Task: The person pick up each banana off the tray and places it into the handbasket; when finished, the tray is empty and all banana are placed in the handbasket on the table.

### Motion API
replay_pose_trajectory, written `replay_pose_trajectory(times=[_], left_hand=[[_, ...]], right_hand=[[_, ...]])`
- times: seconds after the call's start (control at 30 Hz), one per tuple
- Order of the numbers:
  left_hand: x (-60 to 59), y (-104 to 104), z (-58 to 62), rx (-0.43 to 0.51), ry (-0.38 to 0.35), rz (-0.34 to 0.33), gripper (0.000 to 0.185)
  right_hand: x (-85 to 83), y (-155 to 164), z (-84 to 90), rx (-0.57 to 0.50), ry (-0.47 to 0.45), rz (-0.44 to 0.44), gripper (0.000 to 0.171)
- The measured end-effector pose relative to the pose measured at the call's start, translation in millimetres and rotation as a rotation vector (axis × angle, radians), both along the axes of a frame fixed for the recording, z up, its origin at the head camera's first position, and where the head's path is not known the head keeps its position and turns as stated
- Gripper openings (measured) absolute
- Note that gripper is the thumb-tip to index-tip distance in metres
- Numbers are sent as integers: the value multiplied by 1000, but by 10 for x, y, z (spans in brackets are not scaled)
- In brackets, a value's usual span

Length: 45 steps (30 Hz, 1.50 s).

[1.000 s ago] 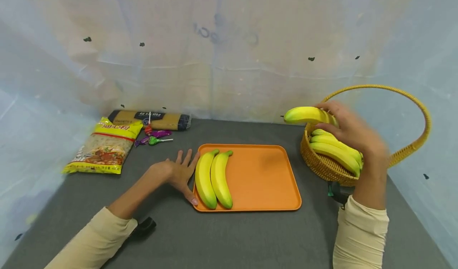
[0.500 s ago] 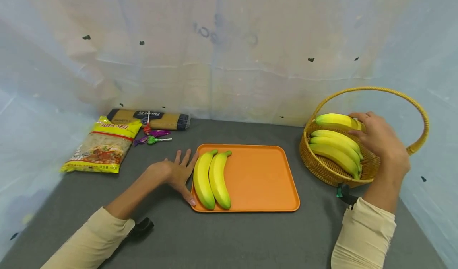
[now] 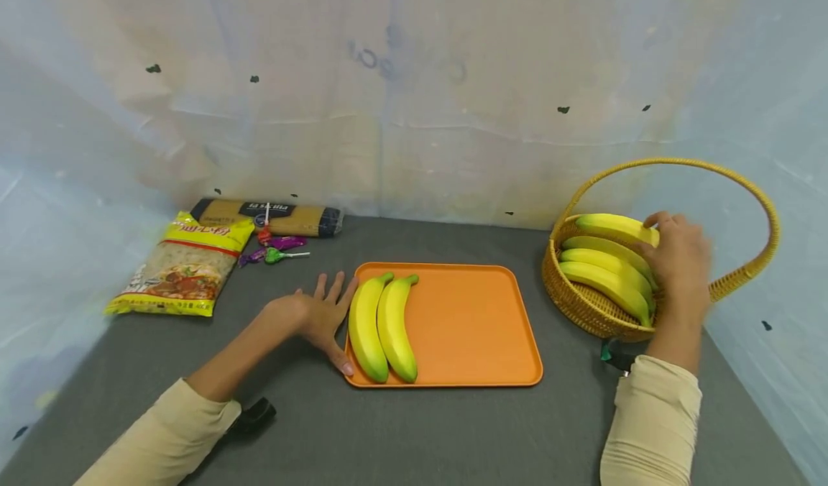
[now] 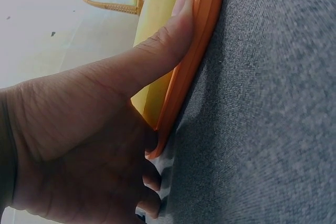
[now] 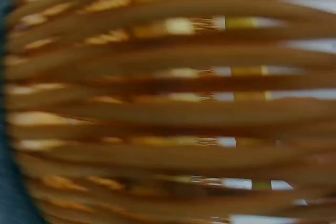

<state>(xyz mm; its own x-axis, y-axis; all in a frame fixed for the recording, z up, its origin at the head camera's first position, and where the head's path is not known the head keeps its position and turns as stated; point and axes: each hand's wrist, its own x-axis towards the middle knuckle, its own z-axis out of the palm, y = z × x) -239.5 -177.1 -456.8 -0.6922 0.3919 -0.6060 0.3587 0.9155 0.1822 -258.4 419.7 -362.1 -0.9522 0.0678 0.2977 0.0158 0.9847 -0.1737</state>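
Head view, banana lowered into basket

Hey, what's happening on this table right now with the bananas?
A person is working with bananas between a wicker basket and an orange tray. The right hand is at the basket, its grip on the top banana of the three there. The left hand rests open on the table, thumb against the tray's left edge. Two bananas lie side by side on the tray. Snack packets and lollipops sit at the far left.
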Motion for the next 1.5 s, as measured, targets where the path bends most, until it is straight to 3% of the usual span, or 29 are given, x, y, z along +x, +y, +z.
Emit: replay_pose_trajectory(times=[0.2,0.53,0.8,1.0,1.07,1.17,1.33,1.5], left_hand=[[13,-3,4,9,5,4,175],[24,-2,-6,7,19,3,174],[44,-2,-2,0,11,13,175],[22,5,-26,-4,10,16,174],[16,9,-33,-5,9,18,174],[18,22,-31,-4,11,16,174],[28,30,-3,2,11,18,173],[42,19,24,5,7,23,175]], right_hand=[[-91,66,-195,-129,-185,-11,43],[-111,41,-112,-118,-207,9,45],[-15,-150,93,-100,-87,2,40],[67,-340,336,-132,12,68,39],[104,-440,404,-158,69,85,39],[155,-622,492,-194,228,111,36],[230,-959,660,-212,493,224,27],[331,-1318,790,-180,528,375,25]])
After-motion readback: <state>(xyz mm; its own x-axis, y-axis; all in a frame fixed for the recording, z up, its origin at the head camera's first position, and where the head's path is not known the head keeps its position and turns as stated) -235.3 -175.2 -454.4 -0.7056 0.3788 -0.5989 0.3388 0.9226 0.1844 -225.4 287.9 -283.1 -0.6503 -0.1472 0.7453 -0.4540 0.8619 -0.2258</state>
